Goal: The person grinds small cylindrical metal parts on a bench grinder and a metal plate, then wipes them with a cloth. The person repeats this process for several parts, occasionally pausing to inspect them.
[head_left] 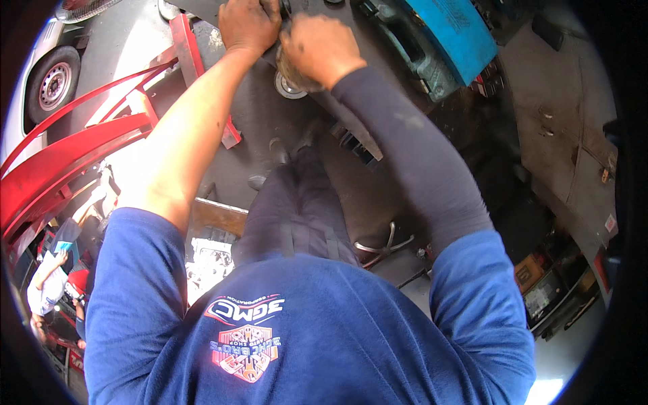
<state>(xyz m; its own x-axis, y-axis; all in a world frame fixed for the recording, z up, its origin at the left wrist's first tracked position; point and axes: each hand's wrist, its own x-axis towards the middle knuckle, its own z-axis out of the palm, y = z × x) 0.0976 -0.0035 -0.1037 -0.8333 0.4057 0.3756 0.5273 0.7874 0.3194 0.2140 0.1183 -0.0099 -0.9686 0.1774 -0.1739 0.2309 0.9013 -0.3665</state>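
Observation:
Both arms reach forward to the top of the head view. My left hand (248, 27) is closed, its fingers curled at the edge of a small dark part (285, 9) whose kind I cannot make out. Close beside it, my right hand (325, 50) is also closed and slightly smeared by motion. What its fingers grip is hidden. Under the right hand shows a tan, rounded piece (295, 67), with a pale metal ring or disc (290, 86) just below it. A dark sleeve covers my right forearm; the left forearm is bare.
A blue-and-dark tool case (452, 37) lies right of my hands. Red metal beams (81, 152) and a car wheel (54, 81) stand left. A silvery engine-like block (212, 260) is by my legs. Other people (54, 277) are at lower left; a cardboard box (528, 273) is at right.

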